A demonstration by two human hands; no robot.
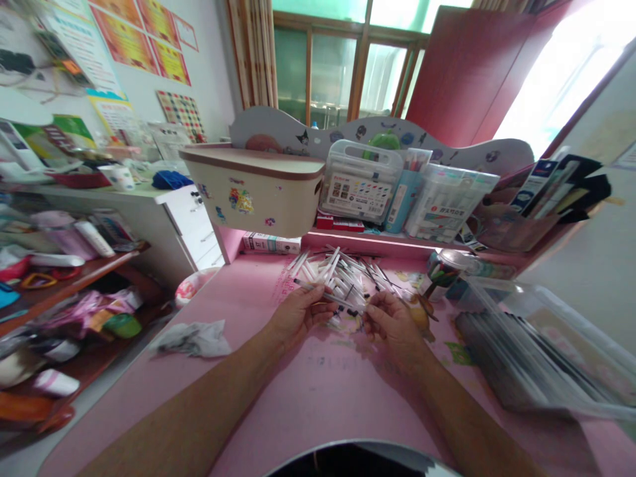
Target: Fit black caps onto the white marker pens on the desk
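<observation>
My left hand (301, 310) is closed around a slim white pen-like tube (338, 301) with a dark end pointing up and to the left. The tube slants down to the right, toward my right hand (390, 319). That hand's fingertips are pinched together close to the tube's right end; what they grip is too small and blurred to tell. Just beyond both hands lies a loose heap of white and clear tubes (330, 268), with thin black sticks among them. Small black pieces (352, 311) show on the pink desk (318, 404) between the hands.
At the right stands a clear plastic bin (536, 397) of dark slim items. Behind my right hand is a jar (450, 265). A crumpled white cloth (193, 339) lies left. The shelf behind carries a lidded cream box (258, 199) and marker cases (360, 182).
</observation>
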